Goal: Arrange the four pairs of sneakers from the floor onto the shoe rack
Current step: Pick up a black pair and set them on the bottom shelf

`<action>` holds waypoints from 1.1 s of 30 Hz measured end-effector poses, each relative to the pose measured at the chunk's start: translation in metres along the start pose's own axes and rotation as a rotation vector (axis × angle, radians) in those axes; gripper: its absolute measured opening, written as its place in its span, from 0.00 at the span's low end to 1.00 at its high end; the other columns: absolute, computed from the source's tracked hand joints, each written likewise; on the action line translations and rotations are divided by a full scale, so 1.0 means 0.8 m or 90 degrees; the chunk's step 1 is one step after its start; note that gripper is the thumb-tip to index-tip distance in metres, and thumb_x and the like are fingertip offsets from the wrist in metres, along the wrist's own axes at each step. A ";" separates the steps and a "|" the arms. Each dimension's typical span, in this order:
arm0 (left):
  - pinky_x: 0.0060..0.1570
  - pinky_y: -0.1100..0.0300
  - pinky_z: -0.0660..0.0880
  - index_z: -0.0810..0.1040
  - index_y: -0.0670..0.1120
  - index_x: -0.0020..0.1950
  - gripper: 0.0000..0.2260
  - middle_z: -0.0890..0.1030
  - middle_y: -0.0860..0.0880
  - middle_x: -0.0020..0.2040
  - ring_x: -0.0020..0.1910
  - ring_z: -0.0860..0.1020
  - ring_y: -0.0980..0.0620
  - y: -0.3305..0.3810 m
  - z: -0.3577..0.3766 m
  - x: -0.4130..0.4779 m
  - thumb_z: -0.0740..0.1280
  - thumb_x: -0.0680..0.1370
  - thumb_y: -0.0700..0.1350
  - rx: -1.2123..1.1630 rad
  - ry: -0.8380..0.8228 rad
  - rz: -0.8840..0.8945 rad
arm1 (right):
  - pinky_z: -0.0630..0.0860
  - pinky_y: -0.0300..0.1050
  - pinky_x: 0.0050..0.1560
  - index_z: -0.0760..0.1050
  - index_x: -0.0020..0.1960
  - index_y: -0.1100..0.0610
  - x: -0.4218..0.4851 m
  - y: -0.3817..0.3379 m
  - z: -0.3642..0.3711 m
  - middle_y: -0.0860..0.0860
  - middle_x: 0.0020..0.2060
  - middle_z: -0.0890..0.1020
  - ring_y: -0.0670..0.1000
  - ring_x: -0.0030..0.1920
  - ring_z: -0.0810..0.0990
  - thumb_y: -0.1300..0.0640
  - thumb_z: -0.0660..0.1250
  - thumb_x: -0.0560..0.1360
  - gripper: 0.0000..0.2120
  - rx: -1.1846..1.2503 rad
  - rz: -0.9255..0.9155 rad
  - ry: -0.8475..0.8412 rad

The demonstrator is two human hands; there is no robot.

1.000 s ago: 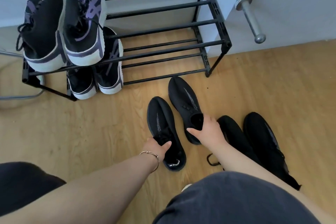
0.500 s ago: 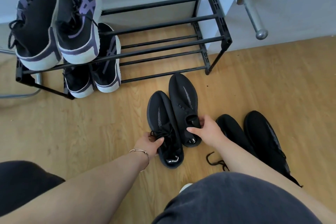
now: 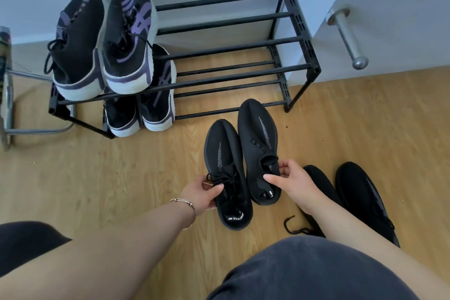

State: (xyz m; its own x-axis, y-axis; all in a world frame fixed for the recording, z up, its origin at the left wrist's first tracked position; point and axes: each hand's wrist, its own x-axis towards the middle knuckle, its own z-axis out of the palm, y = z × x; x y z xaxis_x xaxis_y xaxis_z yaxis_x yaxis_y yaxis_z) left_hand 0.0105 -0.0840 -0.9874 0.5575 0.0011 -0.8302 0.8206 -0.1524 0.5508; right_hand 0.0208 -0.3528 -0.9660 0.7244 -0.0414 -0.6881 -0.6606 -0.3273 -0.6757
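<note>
Black knit sneakers sit side by side on the wooden floor (image 3: 97,178) before the shoe rack (image 3: 295,24): my left hand (image 3: 202,192) pinches the left sneaker (image 3: 225,165) by its collar, my right hand (image 3: 292,184) the right sneaker (image 3: 258,139).

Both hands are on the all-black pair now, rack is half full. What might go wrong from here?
1. The left hand pinches its sneaker near the laces only; it may swing or slip when lifted.
2. The free rack space is open bars, so a narrow toe might dip between them.
3. A loose lace from the other black pair trails beside the right arm and could snag.
</note>
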 end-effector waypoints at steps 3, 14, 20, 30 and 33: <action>0.45 0.55 0.85 0.76 0.39 0.64 0.16 0.80 0.38 0.59 0.54 0.84 0.43 0.033 -0.009 0.016 0.73 0.78 0.43 0.024 0.021 0.041 | 0.78 0.43 0.54 0.72 0.64 0.54 0.010 -0.010 -0.004 0.50 0.56 0.83 0.49 0.56 0.82 0.53 0.78 0.73 0.24 0.031 -0.010 0.008; 0.51 0.48 0.82 0.74 0.38 0.65 0.17 0.82 0.40 0.54 0.56 0.84 0.37 0.140 -0.033 0.080 0.71 0.79 0.42 0.036 0.073 0.039 | 0.79 0.47 0.58 0.73 0.65 0.54 0.088 -0.056 -0.014 0.51 0.56 0.84 0.51 0.57 0.83 0.52 0.78 0.72 0.25 0.063 -0.029 0.014; 0.56 0.46 0.83 0.75 0.44 0.68 0.19 0.82 0.43 0.59 0.56 0.84 0.42 0.133 -0.022 0.095 0.72 0.79 0.46 0.117 0.090 0.033 | 0.77 0.46 0.57 0.71 0.69 0.55 0.108 -0.060 -0.004 0.51 0.59 0.81 0.51 0.60 0.80 0.49 0.77 0.73 0.29 0.017 -0.020 0.014; 0.64 0.48 0.78 0.64 0.51 0.78 0.41 0.78 0.51 0.67 0.63 0.78 0.47 0.082 -0.006 0.055 0.73 0.70 0.65 0.156 0.112 0.009 | 0.72 0.39 0.54 0.70 0.74 0.56 0.084 -0.049 0.013 0.50 0.63 0.79 0.49 0.60 0.77 0.43 0.73 0.75 0.33 -0.012 -0.036 0.040; 0.63 0.49 0.78 0.65 0.50 0.78 0.42 0.80 0.54 0.61 0.62 0.79 0.50 0.059 0.004 0.051 0.76 0.69 0.61 0.150 0.092 -0.004 | 0.75 0.50 0.64 0.69 0.75 0.55 0.072 -0.028 0.021 0.49 0.65 0.77 0.51 0.65 0.76 0.34 0.74 0.68 0.42 -0.087 -0.019 0.040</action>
State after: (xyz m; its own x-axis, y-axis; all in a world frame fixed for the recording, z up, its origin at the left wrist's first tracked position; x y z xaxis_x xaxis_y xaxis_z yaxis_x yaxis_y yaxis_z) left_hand 0.0717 -0.0946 -0.9951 0.5787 0.1419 -0.8031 0.7816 -0.3774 0.4966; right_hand 0.0743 -0.3319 -0.9950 0.7568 -0.0874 -0.6478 -0.6090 -0.4544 -0.6501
